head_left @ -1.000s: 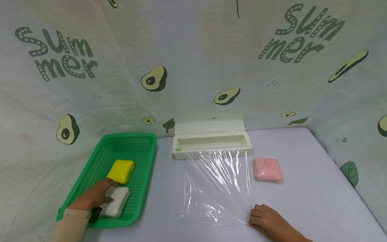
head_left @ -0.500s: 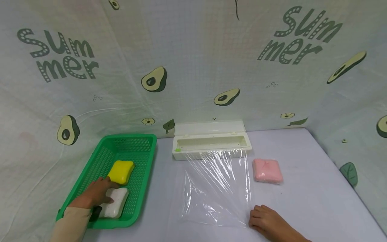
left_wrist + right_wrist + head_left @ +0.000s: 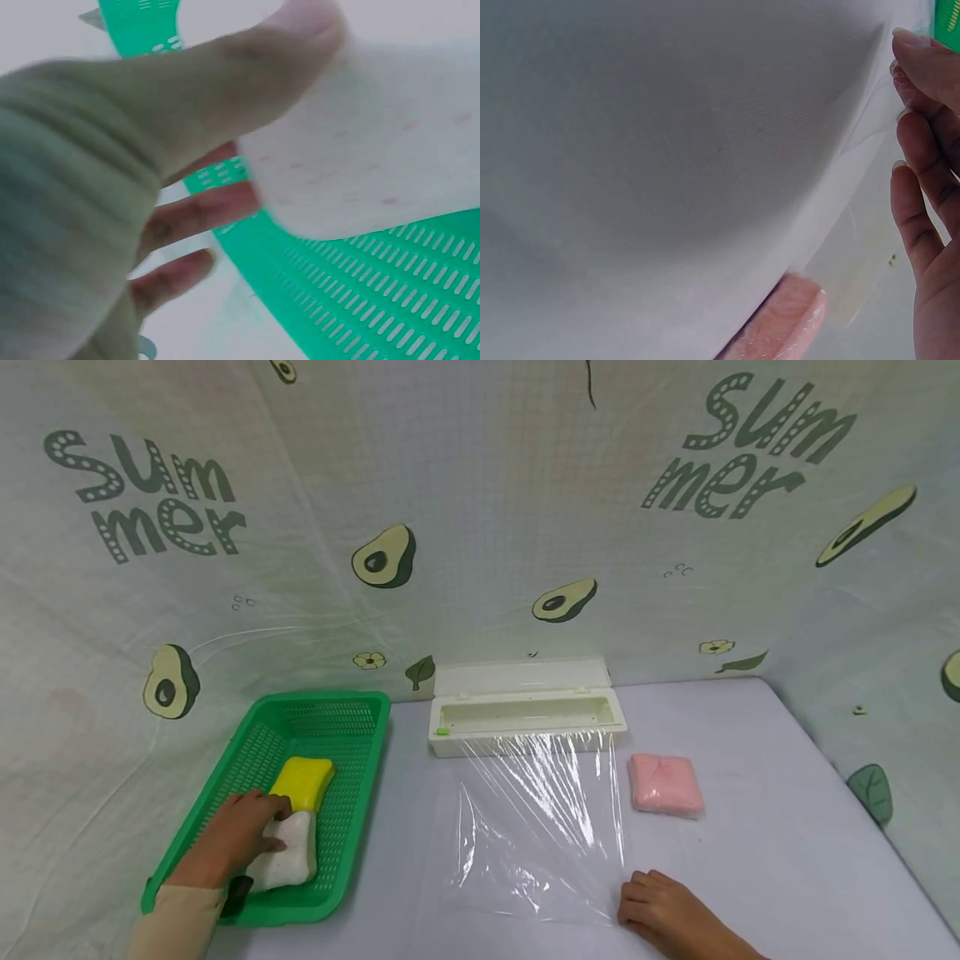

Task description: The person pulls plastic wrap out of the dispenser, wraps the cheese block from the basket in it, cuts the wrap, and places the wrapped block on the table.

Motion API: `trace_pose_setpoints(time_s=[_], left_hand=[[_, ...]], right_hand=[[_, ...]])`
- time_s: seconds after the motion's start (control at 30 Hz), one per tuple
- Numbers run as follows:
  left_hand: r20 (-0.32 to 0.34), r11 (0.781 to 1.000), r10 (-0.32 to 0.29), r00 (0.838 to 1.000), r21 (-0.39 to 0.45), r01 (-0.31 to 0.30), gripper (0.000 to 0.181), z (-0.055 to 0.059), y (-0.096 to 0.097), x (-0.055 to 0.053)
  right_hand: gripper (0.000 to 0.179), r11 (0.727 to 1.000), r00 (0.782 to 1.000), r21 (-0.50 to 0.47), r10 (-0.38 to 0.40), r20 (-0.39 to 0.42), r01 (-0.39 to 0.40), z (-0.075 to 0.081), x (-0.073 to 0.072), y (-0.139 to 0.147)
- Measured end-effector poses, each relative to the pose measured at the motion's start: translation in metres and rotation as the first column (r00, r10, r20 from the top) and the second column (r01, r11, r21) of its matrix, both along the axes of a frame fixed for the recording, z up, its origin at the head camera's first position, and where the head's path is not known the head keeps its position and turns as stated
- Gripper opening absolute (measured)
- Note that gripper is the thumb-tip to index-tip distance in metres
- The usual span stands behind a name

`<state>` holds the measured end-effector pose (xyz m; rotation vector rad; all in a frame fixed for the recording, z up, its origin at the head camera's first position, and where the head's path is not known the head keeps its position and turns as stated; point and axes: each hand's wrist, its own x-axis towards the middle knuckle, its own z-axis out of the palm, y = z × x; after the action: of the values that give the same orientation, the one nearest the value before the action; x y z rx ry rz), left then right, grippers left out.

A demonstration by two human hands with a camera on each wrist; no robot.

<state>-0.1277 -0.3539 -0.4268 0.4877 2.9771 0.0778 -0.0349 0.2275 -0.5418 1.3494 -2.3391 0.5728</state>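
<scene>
My left hand (image 3: 232,833) reaches into a green basket (image 3: 347,860) and grips a white sponge (image 3: 291,858) with reddish flecks, the thumb across its top in the left wrist view. Right behind it lies a smooth yellow sponge (image 3: 306,779). At the table's front, my right hand (image 3: 667,907) has its fingers curled at the near right corner of a clear sheet of cling film (image 3: 525,839). In the right wrist view its thumb and forefinger pinch that film. The sheet runs from a white cling-film dispenser (image 3: 517,745) with its lid raised.
A pink sponge (image 3: 666,787) wrapped in film lies on the table right of the sheet. Behind the table hangs a pale cloth (image 3: 480,510) printed with avocados, and it also closes off the sides.
The white sponge has turned and shifted slightly away from me, nearer the yellow one. My left fingers have closed more around it. The right hand and film stay put.
</scene>
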Motion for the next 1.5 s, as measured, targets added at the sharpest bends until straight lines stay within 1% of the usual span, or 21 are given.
trace_pose_setpoints(time_s=[0.07,0.1,0.17,0.23,0.3,0.37,0.43,0.5,0.73,0.8,0.97,1.1,1.23,1.3,1.4,1.43,1.5], left_hand=[[-0.077,1.0,-0.025,0.997,0.001,0.026,0.036,0.004,0.004,0.002],[-0.122,0.999,-0.038,0.992,0.004,0.039,0.037,0.005,0.006,0.003],[-0.21,0.998,-0.059,0.976,0.007,0.061,0.039,0.009,0.012,0.004],[-0.297,0.996,-0.078,0.952,0.009,0.084,0.041,0.013,0.017,0.005],[-0.373,0.994,-0.093,0.923,0.012,0.105,0.043,0.016,0.023,0.005],[-0.424,0.992,-0.105,0.9,0.016,0.123,0.045,0.019,0.028,0.004],[-0.455,0.99,-0.113,0.883,0.018,0.136,0.046,0.022,0.033,0.004],[-0.476,0.99,-0.12,0.871,0.013,0.143,0.047,0.026,0.038,0.003],[-0.512,0.986,-0.146,0.846,-0.01,0.165,0.05,0.042,0.062,0.004],[-0.527,0.985,-0.158,0.835,-0.022,0.172,0.05,0.047,0.069,0.004],[-0.571,0.981,-0.181,0.801,-0.046,0.188,0.048,0.058,0.083,0.005],[-0.594,0.98,-0.18,0.785,-0.037,0.196,0.046,0.066,0.093,0.006],[-0.616,0.974,-0.181,0.767,-0.003,0.227,0.047,0.07,0.11,0.006],[-0.616,0.969,-0.187,0.765,0.011,0.246,0.048,0.068,0.121,0.006],[-0.604,0.961,-0.196,0.772,0.036,0.273,0.048,0.061,0.138,0.005],[-0.59,0.96,-0.195,0.783,0.049,0.276,0.047,0.058,0.144,0.005],[-0.565,0.955,-0.2,0.801,0.071,0.288,0.046,0.052,0.156,0.006]], right_hand=[[0.008,1.0,1.0,-0.011,0.004,0.006,-0.004,-0.001,0.001,0.0],[0.008,1.0,1.0,-0.013,0.001,0.013,-0.001,-0.002,0.001,0.0],[0.008,1.0,1.0,-0.014,0.004,0.014,-0.004,-0.003,0.002,0.001],[0.008,1.0,1.0,-0.01,-0.001,0.019,0.002,-0.004,0.002,0.001],[0.009,1.0,1.0,-0.006,-0.006,0.02,0.006,-0.005,0.002,0.001],[0.009,1.0,1.0,-0.005,-0.012,0.022,0.012,-0.005,0.001,0.001],[0.01,1.0,1.0,-0.008,-0.014,0.025,0.015,-0.005,0.001,0.001],[0.009,1.0,1.0,-0.013,-0.01,0.027,0.01,-0.004,0.0,0.001],[0.008,1.0,1.0,-0.023,0.008,0.0,-0.008,-0.003,-0.002,0.001],[0.008,1.0,1.0,-0.02,0.008,0.008,-0.008,-0.003,-0.002,0.002],[0.009,1.0,0.999,-0.009,0.0,0.034,0.0,-0.003,-0.001,0.001],[0.008,1.0,1.0,-0.016,0.008,0.024,-0.007,-0.004,-0.001,0.002],[0.007,1.0,1.0,-0.022,0.019,0.003,-0.019,-0.005,-0.001,0.003],[0.008,1.0,1.0,-0.024,0.018,0.008,-0.018,-0.005,-0.001,0.003],[0.008,1.0,1.0,-0.019,0.009,0.011,-0.008,-0.003,0.0,0.002],[0.008,1.0,1.0,-0.018,0.006,0.012,-0.006,-0.003,0.0,0.002],[0.008,1.0,1.0,-0.015,-0.001,0.014,0.001,-0.002,0.001,0.002]])
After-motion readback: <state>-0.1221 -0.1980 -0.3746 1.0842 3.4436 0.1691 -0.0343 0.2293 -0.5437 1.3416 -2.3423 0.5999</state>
